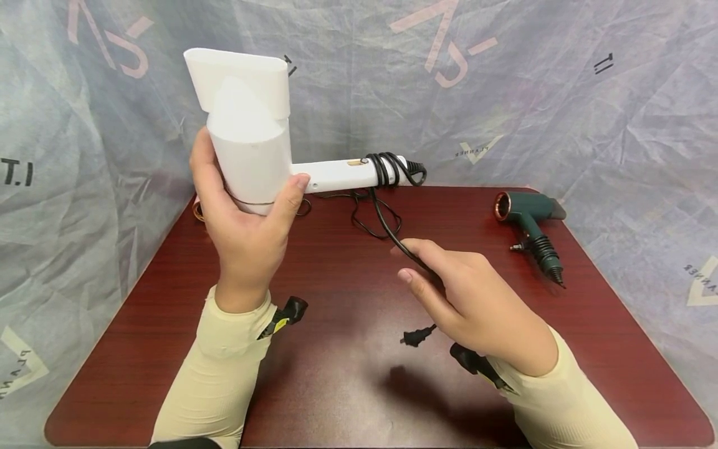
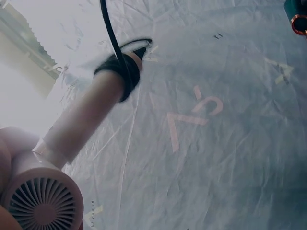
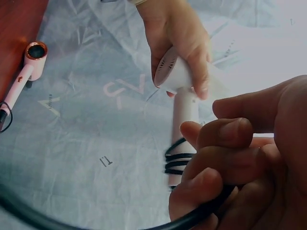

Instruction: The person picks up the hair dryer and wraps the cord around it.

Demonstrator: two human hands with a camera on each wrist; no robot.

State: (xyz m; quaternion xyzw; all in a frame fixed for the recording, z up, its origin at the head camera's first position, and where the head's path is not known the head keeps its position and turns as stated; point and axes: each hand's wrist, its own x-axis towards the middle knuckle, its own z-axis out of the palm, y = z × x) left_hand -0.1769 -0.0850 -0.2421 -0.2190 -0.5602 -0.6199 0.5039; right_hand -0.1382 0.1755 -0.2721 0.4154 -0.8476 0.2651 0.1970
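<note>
My left hand (image 1: 244,243) grips the barrel of a white hair dryer (image 1: 249,156), held up above the table with its wide nozzle pointing upward. The dryer's handle (image 1: 333,176) extends to the right, with several turns of black power cord (image 1: 383,221) wound near its end. Lower right, my right hand (image 1: 477,299) holds the loose stretch of that cord; in the right wrist view its fingers (image 3: 225,132) curl round it. Below this hand dangles the plug (image 1: 416,337). The left wrist view shows the dryer's round vented end (image 2: 45,203).
A dark green hair dryer (image 1: 530,206) with its cord wrapped lies at the right rear of the red-brown table (image 1: 336,374). A pink hair dryer (image 3: 34,64) is mostly hidden behind my left hand in the head view. Grey printed sheeting (image 1: 348,93) surrounds the table.
</note>
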